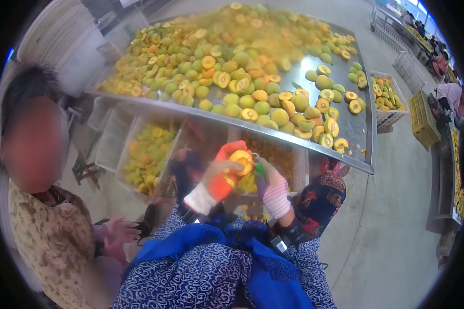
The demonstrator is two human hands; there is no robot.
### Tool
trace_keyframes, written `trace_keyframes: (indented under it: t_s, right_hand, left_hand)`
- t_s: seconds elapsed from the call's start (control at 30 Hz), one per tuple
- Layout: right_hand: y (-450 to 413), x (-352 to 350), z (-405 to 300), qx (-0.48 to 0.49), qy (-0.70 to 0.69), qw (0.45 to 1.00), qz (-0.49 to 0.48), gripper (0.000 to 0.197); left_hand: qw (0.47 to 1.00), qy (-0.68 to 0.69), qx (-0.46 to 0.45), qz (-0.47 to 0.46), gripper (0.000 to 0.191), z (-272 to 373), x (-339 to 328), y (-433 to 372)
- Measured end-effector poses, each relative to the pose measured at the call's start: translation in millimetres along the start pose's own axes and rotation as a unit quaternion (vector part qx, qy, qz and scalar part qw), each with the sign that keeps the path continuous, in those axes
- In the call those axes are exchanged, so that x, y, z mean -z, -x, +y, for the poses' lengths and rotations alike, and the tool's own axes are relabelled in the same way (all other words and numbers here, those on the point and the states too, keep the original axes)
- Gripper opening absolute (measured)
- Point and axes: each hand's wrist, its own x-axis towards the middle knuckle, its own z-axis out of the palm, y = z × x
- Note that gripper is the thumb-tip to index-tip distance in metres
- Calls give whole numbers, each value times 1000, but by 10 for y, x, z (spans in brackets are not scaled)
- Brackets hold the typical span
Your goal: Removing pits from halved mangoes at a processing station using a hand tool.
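In an orange and white glove, my left hand (215, 183) holds a cut orange-yellow stone fruit (241, 159), probably a peach or apricot, above my lap. My right hand (273, 188), in a pale striped glove, grips a small green-handled tool (260, 170). A thin metal loop seems to be at the tool's tip, touching or very near the fruit's right side. Below both hands is a white plastic crate (302, 166) with fruit pieces in it. The metal table (348, 133) ahead bears a large heap of whole and halved fruit (216, 73). Part of the view is blurred.
Close on my left a person (50, 228) stands or sits, hands held forward. Another fruit crate (165, 174) is left of my knees. Beyond the table's right end are a white crate (390, 116) of halves and a yellow crate (423, 119). Other people work far right.
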Motion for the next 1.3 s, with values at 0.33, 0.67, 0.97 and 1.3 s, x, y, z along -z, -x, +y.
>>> trace_keyframes:
  t_s: [0.33,0.67,0.97,1.3]
  right_hand:
    - [-92,-25,475,-129,203,971,17,35]
    - [51,-165,486,-143,83,986,31,30]
    - [-179,-465,187,-110,72,989,-60,26]
    - [229,-350,1494,-178,5,984,22,19]
  left_hand:
    - [998,-18,-34,41,54,366,-5,174]
    - [572,-600,-310,465,57,1761,1150,664]
    - [673,-662,-267,194,29,876,980,-743]
    - [288,-955,-54,-43,21,428,87,-1696]
